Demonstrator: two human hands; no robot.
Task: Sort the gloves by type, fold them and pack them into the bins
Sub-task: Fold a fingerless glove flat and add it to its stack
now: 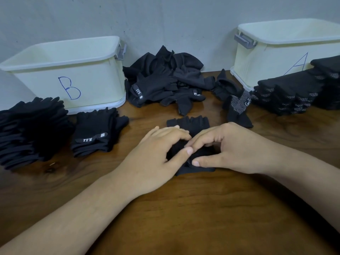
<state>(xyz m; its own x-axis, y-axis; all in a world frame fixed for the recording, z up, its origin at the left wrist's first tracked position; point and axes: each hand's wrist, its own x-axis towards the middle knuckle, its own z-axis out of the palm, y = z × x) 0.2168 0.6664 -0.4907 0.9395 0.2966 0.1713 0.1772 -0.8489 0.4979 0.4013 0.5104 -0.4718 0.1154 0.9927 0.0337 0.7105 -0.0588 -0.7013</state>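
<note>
**Q:** Which step is in hand?
**A:** Folding, by judgement. One black glove [193,124] is laid flat on the table [184,208], midway between bin B [64,70] and bin A [276,52].

**Q:** How are the hands set?
**A:** The left hand [156,150] and right hand [226,146] are lowered palm-down, fingertips meeting. The cuff fabric is pinched between curled fingers and thumbs. A fold toward the finger end is called for next

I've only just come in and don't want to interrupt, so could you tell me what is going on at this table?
A person is folding a black glove on the wooden table. The left hand and right hand both pinch its middle. Neat plain stacks sit in front of bin B, and dotted stacks in front of bin A. An unsorted heap lies between the bins, whose insides are mostly hidden.
</note>
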